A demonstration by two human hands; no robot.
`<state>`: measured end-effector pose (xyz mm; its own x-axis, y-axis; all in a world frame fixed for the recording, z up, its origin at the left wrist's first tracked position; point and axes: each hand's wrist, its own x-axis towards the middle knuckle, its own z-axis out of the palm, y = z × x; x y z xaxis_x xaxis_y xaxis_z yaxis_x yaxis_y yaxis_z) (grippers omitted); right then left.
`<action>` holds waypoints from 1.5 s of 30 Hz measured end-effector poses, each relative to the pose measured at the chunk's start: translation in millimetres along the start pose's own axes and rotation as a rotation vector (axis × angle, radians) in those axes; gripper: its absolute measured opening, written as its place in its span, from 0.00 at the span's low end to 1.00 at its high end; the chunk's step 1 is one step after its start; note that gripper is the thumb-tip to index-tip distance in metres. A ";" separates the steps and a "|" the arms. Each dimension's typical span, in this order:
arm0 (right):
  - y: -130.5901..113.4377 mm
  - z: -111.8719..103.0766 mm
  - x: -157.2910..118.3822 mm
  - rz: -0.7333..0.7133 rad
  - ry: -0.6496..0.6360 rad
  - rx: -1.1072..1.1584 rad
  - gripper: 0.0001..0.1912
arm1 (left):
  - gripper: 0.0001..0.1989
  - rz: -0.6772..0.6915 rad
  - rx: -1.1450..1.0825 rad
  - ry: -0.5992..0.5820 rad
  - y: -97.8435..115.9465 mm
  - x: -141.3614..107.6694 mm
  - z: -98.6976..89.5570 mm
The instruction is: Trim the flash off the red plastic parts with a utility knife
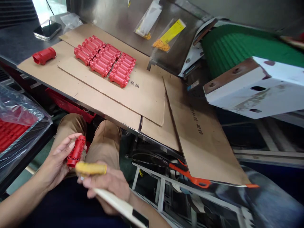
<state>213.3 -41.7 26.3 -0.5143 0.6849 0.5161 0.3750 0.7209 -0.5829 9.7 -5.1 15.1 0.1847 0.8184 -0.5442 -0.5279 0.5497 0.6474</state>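
My left hand (60, 156) holds a red plastic cylindrical part (76, 151) above my lap, its cut-out side facing up. Close to the lower end of that part, my right hand (110, 183) grips a yellow object (91, 168), blurred by motion, together with a long white-handled tool (118, 202) that points toward the lower right. Rows of similar red parts (102, 60) lie grouped on the cardboard (142, 98). One single red part (44, 56) rests apart at the cardboard's left side.
A phone (47, 30) lies at the back left. Bags with yellow pieces (161, 45) are at the back. A plastic-lined box (14, 129) of red parts stands left. Orange-handled scissors (190, 177) are below the table edge; a white metal frame with green material (256, 85) is right.
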 end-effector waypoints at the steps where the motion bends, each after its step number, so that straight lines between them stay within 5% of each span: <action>1: 2.2 3.4 -1.8 0.056 0.094 0.063 0.10 | 0.23 0.099 0.023 0.019 -0.3 -1.0 -0.1; 4: 8.5 15.3 -2.8 0.182 0.350 0.234 0.10 | 0.19 0.390 0.089 0.049 -2.8 -2.8 -3.1; 8: 10.2 24.6 -0.7 0.132 0.423 0.188 0.17 | 0.13 0.551 0.188 0.109 -5.5 -4.5 -9.7; 31: 4.8 30.5 -2.6 0.150 0.483 0.264 0.13 | 0.14 0.578 0.239 0.139 -7.8 -8.9 -14.3; 39: 12.9 14.3 -2.7 0.233 0.319 0.317 0.07 | 0.14 0.533 0.181 0.126 -4.5 -6.1 -10.1; 45: 29.7 -14.1 4.4 -0.099 0.021 -0.021 0.08 | 0.15 0.429 0.198 0.076 -3.3 -3.7 -10.3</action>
<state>233.1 -15.8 20.1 -0.5333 0.6119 0.5841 0.3396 0.7873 -0.5147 2.2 -11.7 9.5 -0.0803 0.9679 -0.2382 -0.3742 0.1922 0.9072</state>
